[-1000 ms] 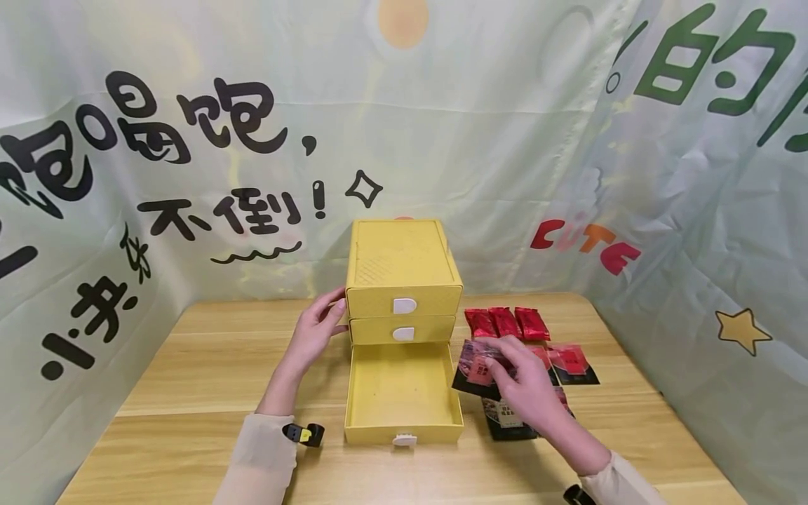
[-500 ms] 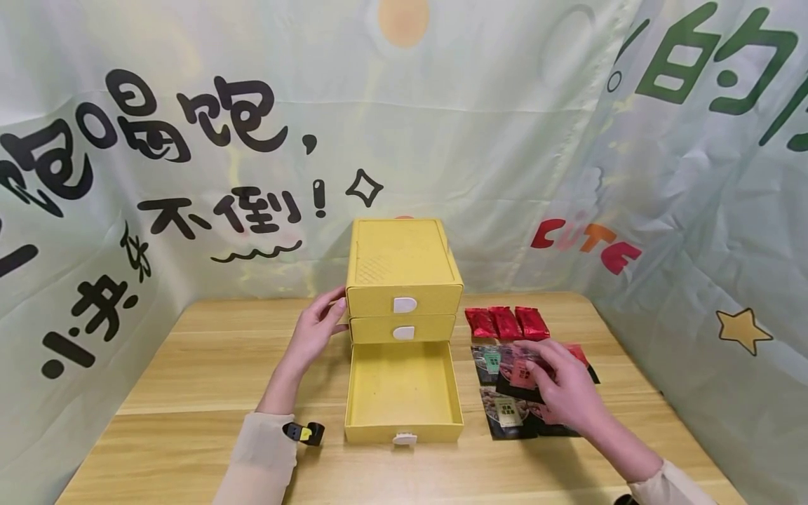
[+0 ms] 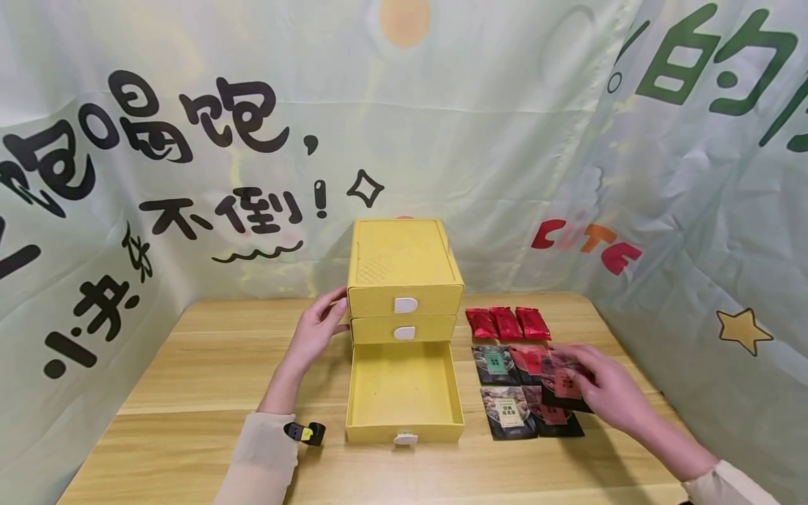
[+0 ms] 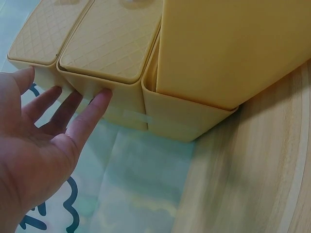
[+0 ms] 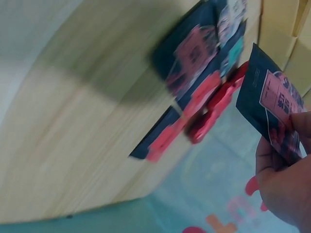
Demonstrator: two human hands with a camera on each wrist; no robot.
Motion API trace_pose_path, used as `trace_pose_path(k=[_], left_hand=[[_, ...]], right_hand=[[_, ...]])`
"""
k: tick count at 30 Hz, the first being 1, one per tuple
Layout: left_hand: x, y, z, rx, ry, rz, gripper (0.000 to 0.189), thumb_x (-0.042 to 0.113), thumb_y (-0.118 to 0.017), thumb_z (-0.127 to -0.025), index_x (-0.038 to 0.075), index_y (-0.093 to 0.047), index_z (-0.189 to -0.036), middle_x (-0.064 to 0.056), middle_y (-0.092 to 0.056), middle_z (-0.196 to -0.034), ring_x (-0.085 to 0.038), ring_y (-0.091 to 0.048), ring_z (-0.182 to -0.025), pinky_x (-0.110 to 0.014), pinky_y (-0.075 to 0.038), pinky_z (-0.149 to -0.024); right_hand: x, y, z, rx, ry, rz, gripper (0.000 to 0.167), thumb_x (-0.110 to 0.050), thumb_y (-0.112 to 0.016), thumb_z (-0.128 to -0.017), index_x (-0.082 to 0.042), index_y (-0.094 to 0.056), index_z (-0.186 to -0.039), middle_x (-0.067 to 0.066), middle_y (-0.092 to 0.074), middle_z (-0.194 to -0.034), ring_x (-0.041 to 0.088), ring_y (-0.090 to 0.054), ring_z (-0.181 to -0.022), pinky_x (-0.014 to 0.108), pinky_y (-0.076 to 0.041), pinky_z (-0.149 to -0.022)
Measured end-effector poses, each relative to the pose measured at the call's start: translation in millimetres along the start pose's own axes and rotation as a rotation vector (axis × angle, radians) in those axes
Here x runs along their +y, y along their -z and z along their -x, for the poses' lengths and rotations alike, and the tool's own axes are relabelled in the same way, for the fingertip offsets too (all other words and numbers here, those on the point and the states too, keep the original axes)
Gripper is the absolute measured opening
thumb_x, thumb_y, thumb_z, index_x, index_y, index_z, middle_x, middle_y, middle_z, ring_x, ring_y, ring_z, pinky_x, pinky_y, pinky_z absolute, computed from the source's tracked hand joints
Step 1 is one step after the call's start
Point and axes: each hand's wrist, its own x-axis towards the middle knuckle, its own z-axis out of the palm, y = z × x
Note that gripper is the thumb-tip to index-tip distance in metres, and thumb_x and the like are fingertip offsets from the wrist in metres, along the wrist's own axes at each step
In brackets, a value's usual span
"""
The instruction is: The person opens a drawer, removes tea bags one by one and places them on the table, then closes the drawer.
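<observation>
My right hand (image 3: 609,389) pinches a flat black sachet with a pink label (image 3: 560,384) between thumb and fingers, over the right of the sachets on the table. Under and beside it lie a green-labelled sachet (image 3: 495,365), a cream-labelled one (image 3: 508,412), a pink-labelled one (image 3: 555,417) and a red-labelled one (image 3: 527,361). Another red-labelled sachet (image 5: 160,138) shows in the right wrist view, hidden behind my hand in the head view. With fingers extended, my left hand (image 3: 315,328) touches the left side of the yellow drawer unit (image 3: 404,256).
The unit's bottom drawer (image 3: 404,386) is pulled out toward me, nothing inside it; its two upper drawers are closed. Three shiny red packets (image 3: 506,323) lie in a row right of the unit. Printed fabric (image 3: 473,161) hangs behind the wooden table (image 3: 208,393).
My right hand has carried the pinched sachet rightward from beside the drawer, across the other sachets, uncovering the green-labelled and red-labelled ones. The left hand has stayed on the unit.
</observation>
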Motion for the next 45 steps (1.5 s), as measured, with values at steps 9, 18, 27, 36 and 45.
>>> trace_pose_path(k=[9, 18, 27, 36, 45], left_hand=[[-0.3, -0.1, 0.0, 0.004, -0.009, -0.002, 0.047, 0.019, -0.056, -0.109, 0.003, -0.050, -0.153, -0.018, -0.048, -0.152, -0.035, -0.054, -0.131, -0.042, -0.064, -0.093], [0.2, -0.5, -0.2, 0.001, 0.001, 0.001, 0.047, 0.020, -0.056, -0.110, 0.004, -0.050, -0.154, -0.017, -0.047, -0.153, -0.035, -0.054, -0.132, -0.042, -0.064, -0.093], [0.6, 0.1, -0.9, -0.002, -0.005, -0.010, 0.048, 0.020, -0.056, -0.110, 0.003, -0.049, -0.154, -0.018, -0.046, -0.155, -0.037, -0.054, -0.133, -0.044, -0.063, -0.094], [-0.9, 0.9, -1.4, -0.002, -0.003, -0.010, 0.048, 0.022, -0.057, -0.110, 0.004, -0.050, -0.153, -0.017, -0.047, -0.153, -0.036, -0.054, -0.132, -0.042, -0.064, -0.094], [-1.9, 0.2, -1.0, -0.002, -0.010, -0.007, 0.046, 0.020, -0.056, -0.110, 0.004, -0.051, -0.153, -0.017, -0.048, -0.151, -0.035, -0.054, -0.132, -0.040, -0.064, -0.092]], right_hand=[[29.8, 10.3, 10.0, -0.141, -0.050, -0.002, 0.031, 0.011, -0.068, -0.091, -0.006, -0.073, -0.116, 0.000, -0.062, -0.098, 0.003, -0.048, -0.075, 0.023, -0.041, -0.055], [62.4, 14.4, 11.9, -0.320, -0.058, -0.066, 0.025, 0.008, -0.066, -0.094, -0.001, -0.072, -0.117, 0.001, -0.067, -0.101, 0.000, -0.051, -0.079, 0.024, -0.046, -0.058], [86.6, 16.8, 11.3, -0.459, -0.117, -0.109, 0.023, 0.008, -0.062, -0.094, 0.002, -0.071, -0.114, 0.009, -0.071, -0.105, -0.001, -0.055, -0.085, 0.024, -0.051, -0.062], [92.6, 2.8, 12.5, -0.424, -0.091, -0.023, 0.021, 0.005, -0.070, -0.091, -0.004, -0.073, -0.109, 0.004, -0.071, -0.103, 0.002, -0.060, -0.088, 0.027, -0.056, -0.066], [94.3, -7.5, 12.6, -0.368, -0.118, 0.057, 0.022, 0.009, -0.066, -0.089, -0.003, -0.074, -0.106, 0.003, -0.070, -0.096, 0.012, -0.061, -0.084, 0.029, -0.053, -0.063]])
